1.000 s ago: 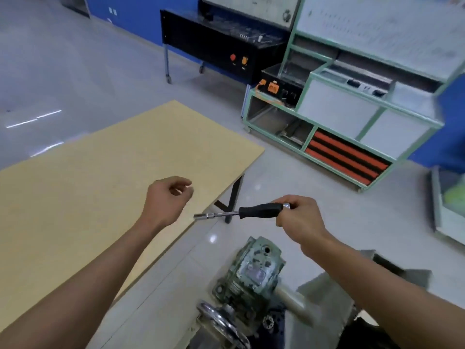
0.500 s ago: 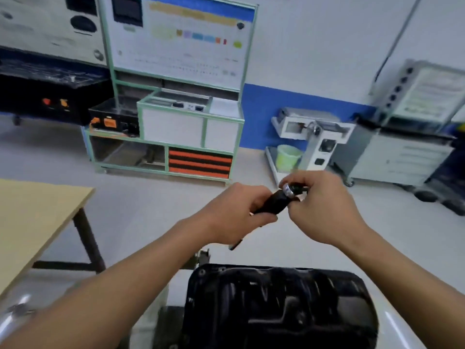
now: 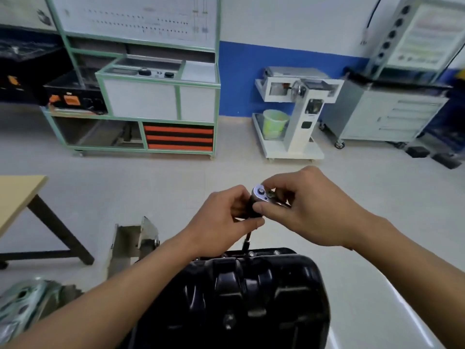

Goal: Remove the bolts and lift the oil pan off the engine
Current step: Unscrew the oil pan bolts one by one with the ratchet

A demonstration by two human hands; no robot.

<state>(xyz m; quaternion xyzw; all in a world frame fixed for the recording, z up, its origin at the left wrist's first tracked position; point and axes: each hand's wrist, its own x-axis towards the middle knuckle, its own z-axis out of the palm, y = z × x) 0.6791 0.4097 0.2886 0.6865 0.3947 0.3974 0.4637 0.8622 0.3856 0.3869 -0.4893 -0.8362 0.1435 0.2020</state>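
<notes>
A black oil pan (image 3: pixel 241 295) fills the lower middle of the view, its far flange showing small bolts (image 3: pixel 250 253). Above that far edge stands a black-handled driver (image 3: pixel 254 197), nearly upright, its thin metal shaft (image 3: pixel 246 241) reaching down to the flange. My left hand (image 3: pixel 221 220) grips the black handle. My right hand (image 3: pixel 309 207) pinches the silver cap at the handle's top with thumb and fingers. The shaft's tip is hidden behind the pan's rim.
A wooden table (image 3: pixel 17 197) with dark legs stands at the left. A metal bracket (image 3: pixel 133 240) rises left of the pan. Across the floor stand a green-framed bench (image 3: pixel 153 102), a white machine with a green bucket (image 3: pixel 275 122) and a grey drawer cabinet (image 3: pixel 392 114).
The view swung right from the table to the oil pan. My left hand took the driver's handle, and the driver went from level to upright over the pan's far edge.
</notes>
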